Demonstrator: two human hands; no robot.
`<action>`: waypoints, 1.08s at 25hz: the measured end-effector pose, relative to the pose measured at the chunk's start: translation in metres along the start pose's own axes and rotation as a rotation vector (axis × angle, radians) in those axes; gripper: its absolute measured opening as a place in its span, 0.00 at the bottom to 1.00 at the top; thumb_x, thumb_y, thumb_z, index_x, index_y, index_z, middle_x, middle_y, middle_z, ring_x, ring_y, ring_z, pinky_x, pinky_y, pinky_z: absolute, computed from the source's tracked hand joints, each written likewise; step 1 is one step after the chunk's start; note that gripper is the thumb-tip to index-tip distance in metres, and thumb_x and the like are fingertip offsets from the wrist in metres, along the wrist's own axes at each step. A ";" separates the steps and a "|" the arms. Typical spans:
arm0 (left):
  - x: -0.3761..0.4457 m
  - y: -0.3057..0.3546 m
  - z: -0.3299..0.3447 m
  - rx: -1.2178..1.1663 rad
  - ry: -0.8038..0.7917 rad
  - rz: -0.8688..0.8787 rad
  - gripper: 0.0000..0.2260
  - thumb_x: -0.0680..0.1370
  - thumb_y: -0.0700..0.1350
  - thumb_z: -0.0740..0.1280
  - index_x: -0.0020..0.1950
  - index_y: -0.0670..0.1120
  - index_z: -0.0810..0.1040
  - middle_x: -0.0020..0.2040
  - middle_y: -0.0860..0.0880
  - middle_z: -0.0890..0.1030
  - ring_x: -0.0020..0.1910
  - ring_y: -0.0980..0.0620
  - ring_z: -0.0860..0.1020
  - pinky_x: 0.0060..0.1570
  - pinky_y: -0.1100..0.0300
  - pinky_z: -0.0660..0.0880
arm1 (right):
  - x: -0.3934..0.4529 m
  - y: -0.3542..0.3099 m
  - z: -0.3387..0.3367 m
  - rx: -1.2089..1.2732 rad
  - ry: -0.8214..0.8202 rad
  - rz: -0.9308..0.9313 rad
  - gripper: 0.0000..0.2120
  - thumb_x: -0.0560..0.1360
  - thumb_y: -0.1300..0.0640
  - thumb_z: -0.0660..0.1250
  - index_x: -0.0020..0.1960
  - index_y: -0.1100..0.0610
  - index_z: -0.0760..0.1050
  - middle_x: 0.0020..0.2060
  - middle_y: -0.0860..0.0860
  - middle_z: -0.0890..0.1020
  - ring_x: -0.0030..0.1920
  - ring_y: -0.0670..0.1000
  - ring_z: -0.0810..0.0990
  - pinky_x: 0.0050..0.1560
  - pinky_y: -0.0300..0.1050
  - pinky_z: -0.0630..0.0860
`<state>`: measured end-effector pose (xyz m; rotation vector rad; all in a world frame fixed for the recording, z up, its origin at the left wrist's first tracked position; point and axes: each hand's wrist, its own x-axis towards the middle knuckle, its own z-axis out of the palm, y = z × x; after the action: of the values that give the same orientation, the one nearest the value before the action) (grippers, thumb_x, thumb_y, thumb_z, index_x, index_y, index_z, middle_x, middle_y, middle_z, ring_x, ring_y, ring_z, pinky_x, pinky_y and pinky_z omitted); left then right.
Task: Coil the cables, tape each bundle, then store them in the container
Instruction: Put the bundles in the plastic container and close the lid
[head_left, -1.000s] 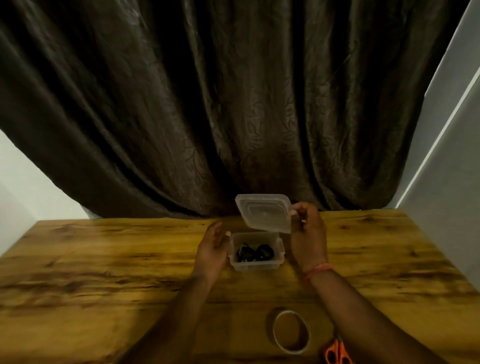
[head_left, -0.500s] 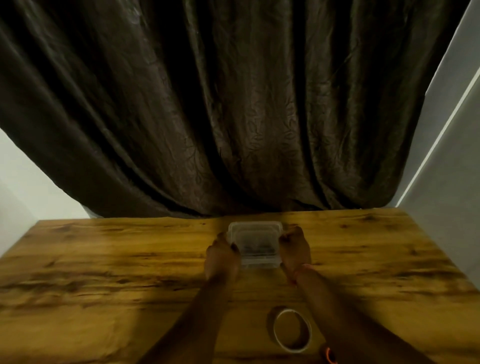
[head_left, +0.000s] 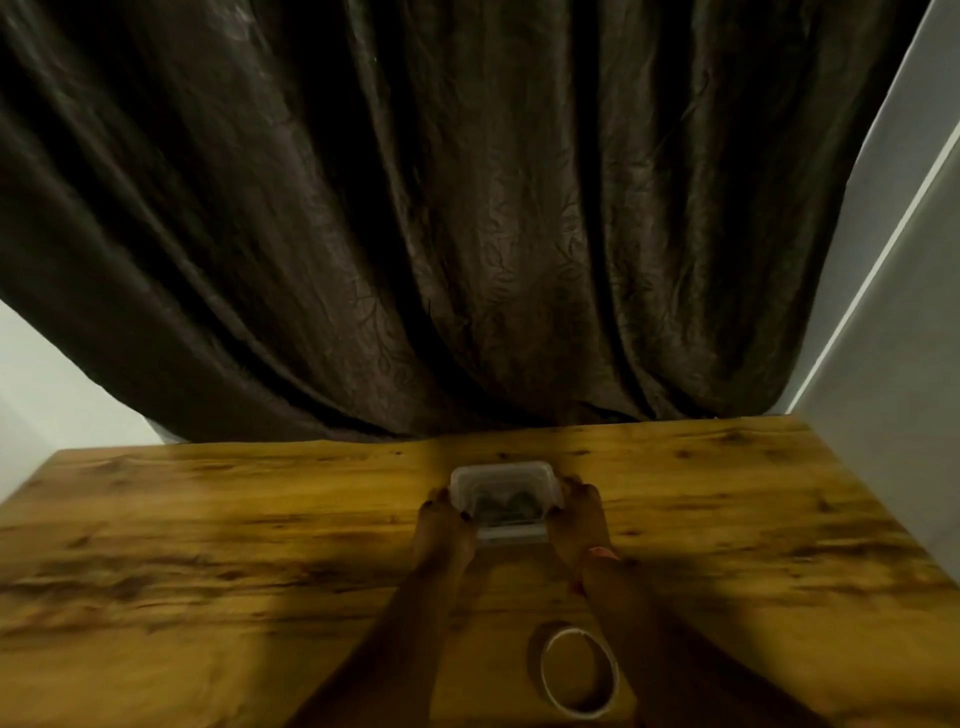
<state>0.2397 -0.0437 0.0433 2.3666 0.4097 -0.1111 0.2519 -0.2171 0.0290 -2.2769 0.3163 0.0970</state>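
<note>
Both hands, left hand (head_left: 445, 525) and right hand (head_left: 579, 517), grip the lidded container (head_left: 505, 499)

Cable bundles (head_left: 506, 505) blur behind the closed container (head_left: 503, 480) lid.

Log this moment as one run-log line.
stage: closing | container: lid on, cables inside | left hand: grips left side | right hand: grips right side | tape roll: near edge

One clear lidded plastic container (head_left: 503, 499), two dark cable coils (head_left: 506, 503) dimly visible inside it, one white ring-shaped tape roll (head_left: 578, 671), two bare hands (head_left: 441, 525), one brown wooden table (head_left: 208, 545), one dark patterned curtain (head_left: 415, 208).
</note>
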 end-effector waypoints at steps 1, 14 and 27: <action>0.001 -0.002 0.000 -0.003 -0.001 0.011 0.20 0.79 0.42 0.64 0.71 0.43 0.69 0.63 0.40 0.77 0.56 0.41 0.78 0.42 0.56 0.73 | 0.000 0.001 -0.001 -0.001 -0.010 -0.013 0.23 0.77 0.66 0.61 0.72 0.61 0.68 0.70 0.59 0.70 0.67 0.60 0.70 0.67 0.45 0.65; -0.004 -0.010 -0.009 0.046 0.014 0.053 0.18 0.81 0.43 0.62 0.72 0.46 0.70 0.66 0.43 0.77 0.60 0.44 0.78 0.46 0.60 0.71 | -0.009 0.013 0.004 -0.162 -0.027 -0.149 0.25 0.81 0.57 0.60 0.77 0.57 0.60 0.74 0.56 0.63 0.70 0.58 0.67 0.71 0.48 0.65; -0.032 -0.019 -0.021 0.244 0.258 0.583 0.25 0.80 0.50 0.63 0.75 0.48 0.63 0.76 0.43 0.61 0.73 0.42 0.63 0.66 0.48 0.71 | -0.050 0.049 -0.036 -0.008 0.143 -0.283 0.31 0.78 0.39 0.59 0.78 0.45 0.56 0.72 0.51 0.62 0.69 0.52 0.65 0.65 0.53 0.70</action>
<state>0.2030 -0.0246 0.0524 2.6504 -0.1992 0.4412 0.1902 -0.2650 0.0256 -2.3171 0.0646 -0.2114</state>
